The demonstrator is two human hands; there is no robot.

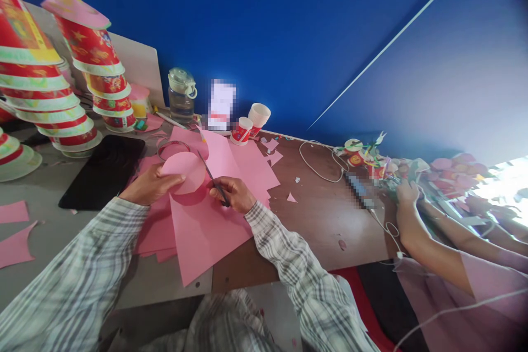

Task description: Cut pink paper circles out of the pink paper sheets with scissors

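Between thumb and fingers, my left hand (149, 184) grips a pink paper circle (187, 171) by its left edge. My right hand (234, 193) is closed around the dark handles of a pair of scissors (212, 175), whose blades point up and left beside the circle's right edge. Whether the blades touch the paper I cannot tell. Under both hands lie large overlapping pink paper sheets (206, 236) with cut, jagged edges. Just behind the circle rests a roll of tape (168, 147), partly hidden by it.
Tall stacks of red paper cups (108, 85) with pink paper tops stand at left, near a black tablet (103, 173). A water jug (181, 96) and loose red cups (241, 131) line the blue wall. Pink scraps (291, 197) dot the table. At right, another person's arms (416, 225) reach over the table.
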